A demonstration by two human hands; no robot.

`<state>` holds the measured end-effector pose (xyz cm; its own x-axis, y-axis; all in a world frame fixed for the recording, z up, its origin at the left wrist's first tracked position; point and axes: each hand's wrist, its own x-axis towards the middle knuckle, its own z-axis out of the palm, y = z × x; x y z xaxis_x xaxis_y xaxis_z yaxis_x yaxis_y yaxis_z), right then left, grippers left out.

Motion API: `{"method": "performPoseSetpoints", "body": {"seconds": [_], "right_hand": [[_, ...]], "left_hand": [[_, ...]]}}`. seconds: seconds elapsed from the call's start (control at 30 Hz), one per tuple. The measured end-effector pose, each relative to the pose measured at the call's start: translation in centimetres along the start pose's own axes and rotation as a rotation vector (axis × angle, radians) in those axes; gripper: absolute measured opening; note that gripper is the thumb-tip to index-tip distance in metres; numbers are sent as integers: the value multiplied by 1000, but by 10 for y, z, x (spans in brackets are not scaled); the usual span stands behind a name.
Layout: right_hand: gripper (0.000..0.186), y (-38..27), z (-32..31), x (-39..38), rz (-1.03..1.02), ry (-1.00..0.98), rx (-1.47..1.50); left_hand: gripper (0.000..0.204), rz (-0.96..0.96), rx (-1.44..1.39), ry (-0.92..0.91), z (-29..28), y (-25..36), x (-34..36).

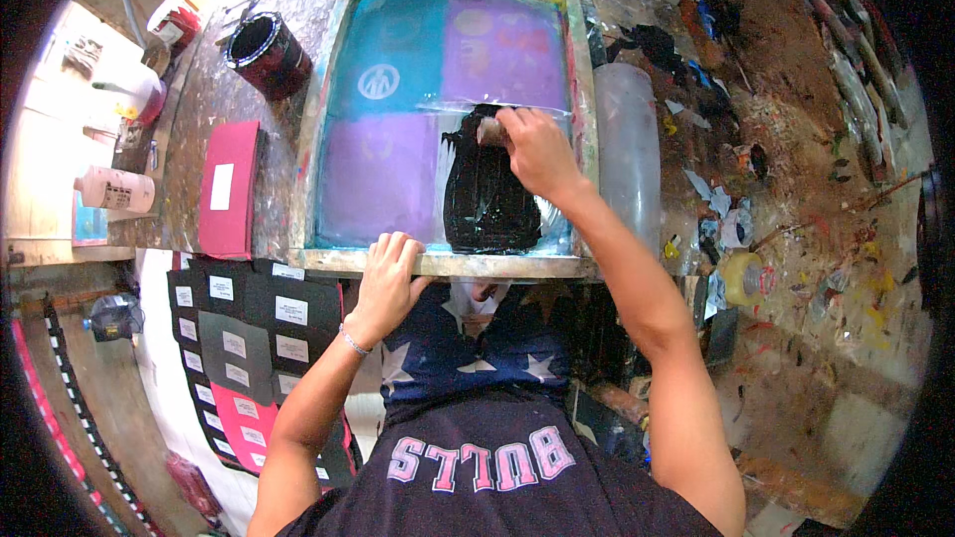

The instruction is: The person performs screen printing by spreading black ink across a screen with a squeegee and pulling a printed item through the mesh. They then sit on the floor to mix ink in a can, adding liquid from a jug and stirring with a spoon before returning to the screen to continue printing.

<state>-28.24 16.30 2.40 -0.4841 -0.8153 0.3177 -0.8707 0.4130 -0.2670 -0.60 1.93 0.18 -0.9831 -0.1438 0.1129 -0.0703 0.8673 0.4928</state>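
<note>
A screen printing frame [448, 265] lies on the table in front of me, its mesh patched in teal and purple. My left hand [391, 276] grips the near wooden rail, with the fingers over the top. Over the right half of the mesh, my right hand [540, 152] is closed on a small squeegee [489, 132] with a brownish grip; my fingers hide part of it. Thick wet black ink [489, 204] spreads from the squeegee toward the near rail. A round white design [378, 82] shows in the teal patch at the far left.
An ink-stained can [267, 52] and a dark red book-like box [229, 189] stand left of the frame. A grey cylinder [630, 144] lies along its right side. Labelled black and pink pieces [239, 348] lie lower left. A tape roll [741, 278] sits at right.
</note>
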Motion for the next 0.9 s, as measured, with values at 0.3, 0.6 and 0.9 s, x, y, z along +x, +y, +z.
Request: {"method": "performPoseSetpoints", "body": {"seconds": [0.3,0.6,0.9], "right_hand": [[33,-80,-26,-99,12,-105,166],[39,-120,-101,-80,-104,193,-13],[60,-117,-242,66,106,327,-194]], "left_hand": [[42,6,-20,37,0,2,-6],[46,59,23,131,-112,47,18],[27,242,-92,833,-130,80,77]]}}
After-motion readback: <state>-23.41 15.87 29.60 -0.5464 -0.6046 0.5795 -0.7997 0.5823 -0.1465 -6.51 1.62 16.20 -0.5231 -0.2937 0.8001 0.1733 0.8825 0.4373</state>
